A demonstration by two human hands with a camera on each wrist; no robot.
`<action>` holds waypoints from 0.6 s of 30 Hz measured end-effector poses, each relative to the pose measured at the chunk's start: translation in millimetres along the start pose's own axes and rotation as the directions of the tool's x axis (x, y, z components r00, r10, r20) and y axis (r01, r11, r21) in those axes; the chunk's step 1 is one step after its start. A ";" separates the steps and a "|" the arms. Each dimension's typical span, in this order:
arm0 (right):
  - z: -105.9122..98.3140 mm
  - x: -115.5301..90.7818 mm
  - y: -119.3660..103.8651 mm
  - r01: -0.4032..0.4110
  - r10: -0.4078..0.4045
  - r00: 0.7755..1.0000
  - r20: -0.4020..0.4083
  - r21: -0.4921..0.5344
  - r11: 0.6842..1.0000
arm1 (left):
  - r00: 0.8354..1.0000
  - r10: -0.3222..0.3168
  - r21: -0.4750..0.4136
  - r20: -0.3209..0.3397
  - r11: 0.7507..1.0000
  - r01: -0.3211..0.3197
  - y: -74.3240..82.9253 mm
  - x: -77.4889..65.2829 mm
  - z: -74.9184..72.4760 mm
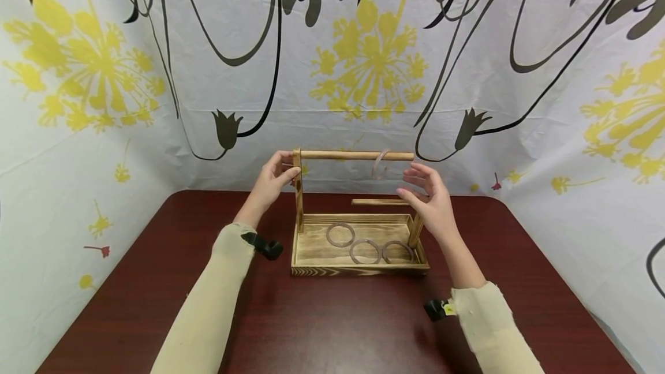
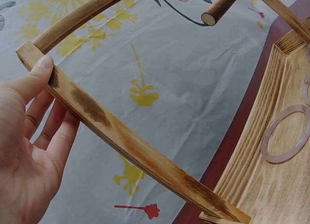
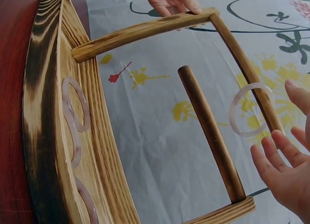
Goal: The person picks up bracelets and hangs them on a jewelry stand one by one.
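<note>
A wooden bangle stand has a shallow tray (image 1: 358, 270), two posts and two round bars. My left hand (image 1: 272, 179) pinches the top of the left post (image 2: 92, 110), thumb in front and fingers behind. From that post the upper bar (image 1: 337, 155) runs right to a free end. A pale pinkish, translucent bangle (image 3: 233, 110) hangs on it, near that end. Beside the free end is my right hand (image 1: 428, 198), fingers spread and slightly bent, holding nothing. It partly covers the right post (image 1: 417, 228), which carries the lower bar (image 1: 379, 202).
Three similar bangles lie in the tray: one bangle (image 1: 340, 224) toward the back, another bangle (image 1: 365, 240) and a third bangle (image 1: 398, 242) near the front right. The stand is on a dark red table (image 1: 332, 316), before a flower-patterned cloth (image 1: 208, 91).
</note>
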State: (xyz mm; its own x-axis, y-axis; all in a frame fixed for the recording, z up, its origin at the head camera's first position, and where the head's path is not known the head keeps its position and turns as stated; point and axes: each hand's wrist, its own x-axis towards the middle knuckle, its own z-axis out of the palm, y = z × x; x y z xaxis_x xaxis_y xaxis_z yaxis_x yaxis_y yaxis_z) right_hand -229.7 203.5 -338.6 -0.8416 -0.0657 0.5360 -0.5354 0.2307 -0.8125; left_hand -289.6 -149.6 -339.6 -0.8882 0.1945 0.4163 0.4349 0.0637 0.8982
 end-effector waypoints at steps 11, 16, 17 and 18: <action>4.9 -7.0 -1.0 0.026 -0.025 0.997 0.066 -0.006 1.000 | 1.000 -0.008 0.008 0.005 1.000 0.008 0.5 -0.4 -0.8; 7.0 -10.0 -2.0 0.019 -0.020 0.995 0.095 0.005 1.000 | 1.000 0.004 0.008 0.011 1.000 -0.004 0.5 -1.0 -1.1; 7.1 -10.7 -1.9 0.018 -0.019 0.995 0.100 0.004 1.000 | 1.000 0.007 0.012 0.012 1.000 -0.007 0.3 -1.0 -1.1; 7.3 -11.5 -2.0 0.018 -0.018 0.994 0.106 0.001 1.000 | 1.000 0.008 0.016 0.013 1.000 -0.008 0.1 -1.0 -1.0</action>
State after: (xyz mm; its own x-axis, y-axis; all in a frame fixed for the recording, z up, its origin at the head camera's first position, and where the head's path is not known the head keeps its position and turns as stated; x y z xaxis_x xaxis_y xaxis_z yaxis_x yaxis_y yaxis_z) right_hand -219.5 196.8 -344.8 -0.8344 -0.1723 0.5236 -0.5509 0.2286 -0.8027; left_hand -288.9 -150.8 -339.7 -0.8828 0.2075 0.4216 0.4445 0.0781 0.8924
